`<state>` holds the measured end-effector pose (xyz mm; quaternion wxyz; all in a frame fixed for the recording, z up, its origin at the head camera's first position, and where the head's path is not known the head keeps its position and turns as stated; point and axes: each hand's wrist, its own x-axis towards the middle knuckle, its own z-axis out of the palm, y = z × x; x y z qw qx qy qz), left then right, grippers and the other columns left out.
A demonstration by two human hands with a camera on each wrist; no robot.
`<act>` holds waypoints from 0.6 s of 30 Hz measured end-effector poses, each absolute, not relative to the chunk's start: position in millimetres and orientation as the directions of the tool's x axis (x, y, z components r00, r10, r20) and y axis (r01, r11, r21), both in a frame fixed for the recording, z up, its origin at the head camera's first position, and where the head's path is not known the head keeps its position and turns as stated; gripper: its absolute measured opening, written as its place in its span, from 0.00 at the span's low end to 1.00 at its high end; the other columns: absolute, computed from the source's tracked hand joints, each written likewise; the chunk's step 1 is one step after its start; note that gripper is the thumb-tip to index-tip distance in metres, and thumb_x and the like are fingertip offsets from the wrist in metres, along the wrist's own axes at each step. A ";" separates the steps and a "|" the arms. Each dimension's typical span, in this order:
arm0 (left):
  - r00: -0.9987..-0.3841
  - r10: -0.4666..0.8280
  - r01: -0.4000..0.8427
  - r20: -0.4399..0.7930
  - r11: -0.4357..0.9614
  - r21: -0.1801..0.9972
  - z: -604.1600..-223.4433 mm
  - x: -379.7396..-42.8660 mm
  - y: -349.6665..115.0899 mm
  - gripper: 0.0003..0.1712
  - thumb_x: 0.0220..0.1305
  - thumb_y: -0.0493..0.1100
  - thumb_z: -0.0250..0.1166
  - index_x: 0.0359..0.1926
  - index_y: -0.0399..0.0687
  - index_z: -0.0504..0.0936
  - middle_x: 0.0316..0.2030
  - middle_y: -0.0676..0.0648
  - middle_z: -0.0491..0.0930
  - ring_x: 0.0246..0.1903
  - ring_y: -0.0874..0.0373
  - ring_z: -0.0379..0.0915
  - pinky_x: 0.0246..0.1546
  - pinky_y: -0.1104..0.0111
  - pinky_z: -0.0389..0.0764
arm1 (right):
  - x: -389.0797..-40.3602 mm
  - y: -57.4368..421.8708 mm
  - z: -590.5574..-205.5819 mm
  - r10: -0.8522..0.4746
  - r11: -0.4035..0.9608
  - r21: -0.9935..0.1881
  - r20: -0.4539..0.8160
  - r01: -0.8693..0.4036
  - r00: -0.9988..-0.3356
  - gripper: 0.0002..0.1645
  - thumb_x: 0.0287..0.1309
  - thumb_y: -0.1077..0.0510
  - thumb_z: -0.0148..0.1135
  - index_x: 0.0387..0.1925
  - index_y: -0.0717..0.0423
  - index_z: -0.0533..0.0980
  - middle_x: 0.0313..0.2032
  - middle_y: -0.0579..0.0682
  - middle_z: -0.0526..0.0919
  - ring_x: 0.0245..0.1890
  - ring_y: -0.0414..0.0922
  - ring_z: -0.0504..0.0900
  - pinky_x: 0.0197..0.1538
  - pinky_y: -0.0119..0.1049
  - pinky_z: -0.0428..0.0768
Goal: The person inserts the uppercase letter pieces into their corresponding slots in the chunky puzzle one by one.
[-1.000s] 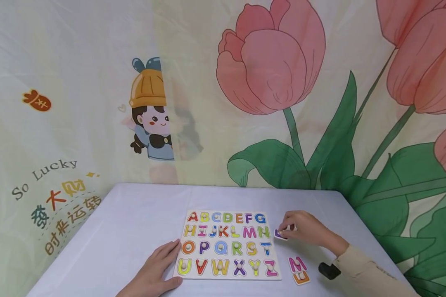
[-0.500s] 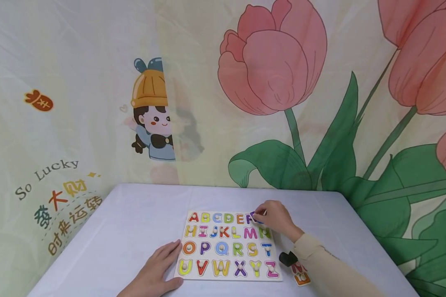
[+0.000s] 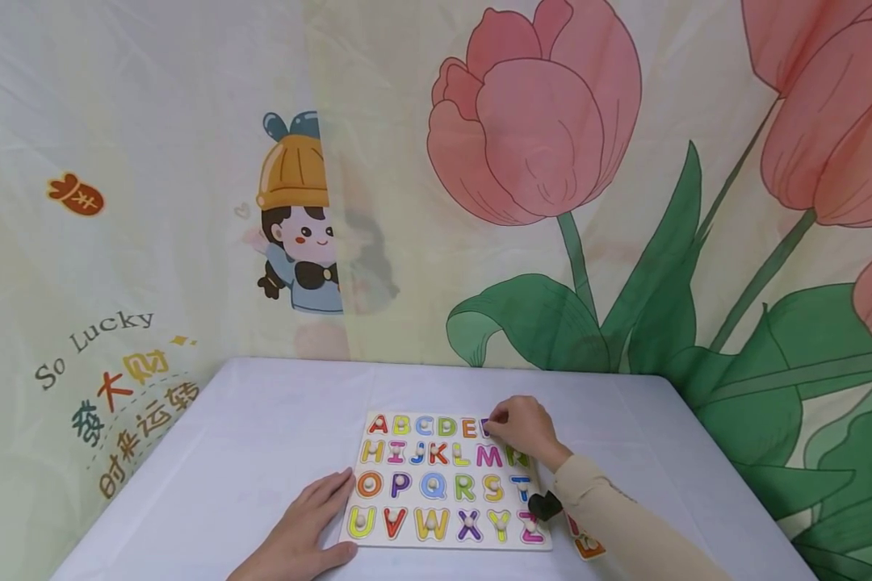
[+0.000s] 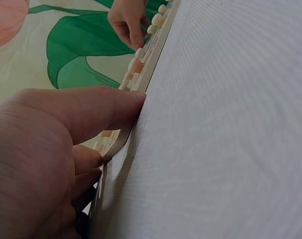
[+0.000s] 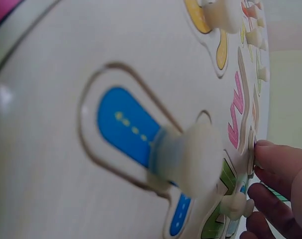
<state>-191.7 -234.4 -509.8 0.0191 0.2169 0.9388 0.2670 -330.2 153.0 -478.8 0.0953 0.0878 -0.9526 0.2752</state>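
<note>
A white alphabet puzzle board (image 3: 443,471) with knobbed letters lies flat on the table. My left hand (image 3: 301,520) rests against its near left corner, thumb along the front edge, fingers straight along the left edge; the left wrist view shows the thumb (image 4: 111,107) touching the rim. At the top right of the board, my right hand (image 3: 526,428) pinches a purple letter piece (image 3: 487,427) over the F place. Fingers hide most of that piece and the G. The right wrist view has the thumb (image 5: 282,154) at the piece, beyond the blue T (image 5: 126,122).
An orange E piece (image 3: 589,548) lies right of the board, with another piece beside it mostly behind the sleeve (image 3: 618,508). A small black object (image 3: 545,506) sits at the right wrist. A printed tulip backdrop (image 3: 538,121) hangs behind the white table (image 3: 276,420).
My right hand has carried the purple letter piece left from the table beside the board to the F place. The left hand has stayed at the corner.
</note>
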 end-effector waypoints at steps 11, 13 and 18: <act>-0.903 0.420 0.403 0.086 0.762 0.507 -507.4 -191.2 -234.5 0.54 0.62 0.65 0.72 0.80 0.41 0.66 0.80 0.45 0.63 0.76 0.40 0.58 0.70 0.37 0.68 | -329.5 151.0 -480.4 -0.108 0.831 -0.514 0.224 -0.212 -0.968 0.09 0.58 0.50 0.81 0.30 0.49 0.88 0.27 0.41 0.82 0.28 0.39 0.76 0.33 0.34 0.77; -0.904 0.420 0.398 0.077 0.762 0.511 -507.1 -191.7 -234.6 0.55 0.62 0.65 0.72 0.80 0.41 0.65 0.80 0.45 0.63 0.77 0.40 0.57 0.70 0.37 0.68 | -329.6 151.6 -479.8 -0.120 0.835 -0.505 0.223 -0.220 -0.967 0.09 0.58 0.50 0.81 0.30 0.49 0.88 0.27 0.40 0.82 0.29 0.39 0.76 0.33 0.34 0.77; -0.901 0.426 0.406 0.087 0.752 0.520 -505.2 -191.2 -235.9 0.54 0.63 0.66 0.71 0.80 0.40 0.65 0.80 0.43 0.62 0.77 0.39 0.57 0.70 0.35 0.67 | -324.2 157.4 -466.7 -0.149 0.846 -0.480 0.206 -0.233 -0.967 0.08 0.59 0.51 0.80 0.35 0.51 0.90 0.29 0.42 0.81 0.32 0.41 0.75 0.35 0.36 0.76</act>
